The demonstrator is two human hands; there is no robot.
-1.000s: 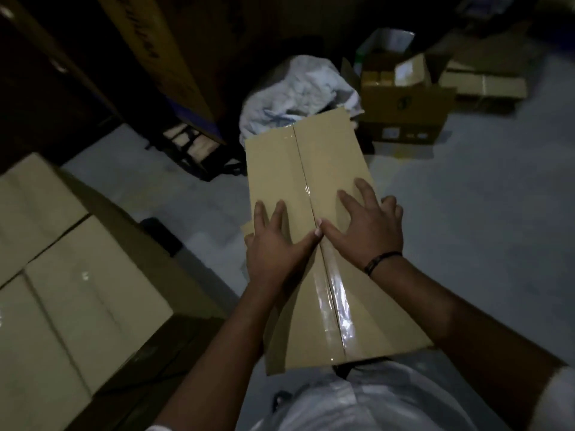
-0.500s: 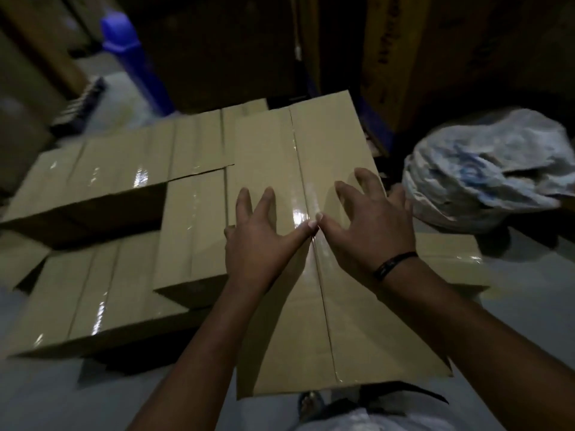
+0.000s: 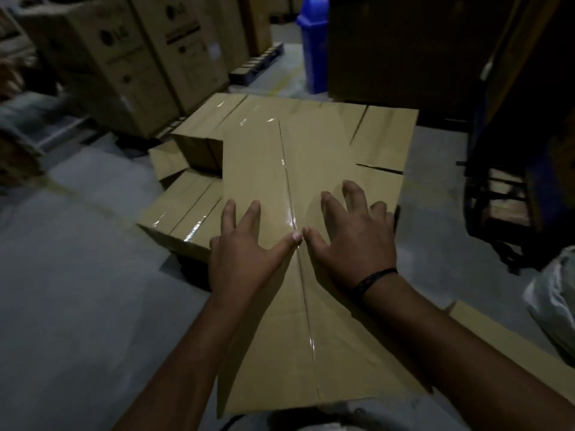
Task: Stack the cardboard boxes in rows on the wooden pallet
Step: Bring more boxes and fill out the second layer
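Held box [image 3: 261, 169]: carried flat at chest level, long axis toward 12 o'clock; its far end overlaps the stack.
Tape seam [image 3: 306, 306]: one glossy strip along the lid's centre line.
Left hand [image 3: 245, 256]: flat on the lid left of the seam, fingers spread apart; the outer fingers reach the box's left edge.
Right hand [image 3: 351, 244]: pressed on the lid right of the seam, fingers spread and slightly arched; thumb tips nearly meet at the seam. One dark wristband [image 3: 373, 278].
Stacked boxes [image 3: 382, 141]: taped cartons at 12 o'clock, directly behind the held box. A lower tier [image 3: 180, 219] shows at 9 o'clock. At least four tops are visible; the held box covers the rest, so I cannot tell the full count.
Obstruction: the held box hides the stack's near side and whatever supports it.
Printed cartons [image 3: 124, 57]: two tall ones at 10 o'clock.
Blue bin [image 3: 314, 42]: one, at 12 o'clock, beyond the stack.
Dark rack [image 3: 513, 197]: one, at 3 o'clock.
White bag [image 3: 553, 306]: one, at 4 o'clock, cut by the frame edge.
Change: the view has swung. The bin moved from upper left to top centre and the bag from mid right to the lower right edge. The printed cartons are newly in view. Hand placement is unchanged.
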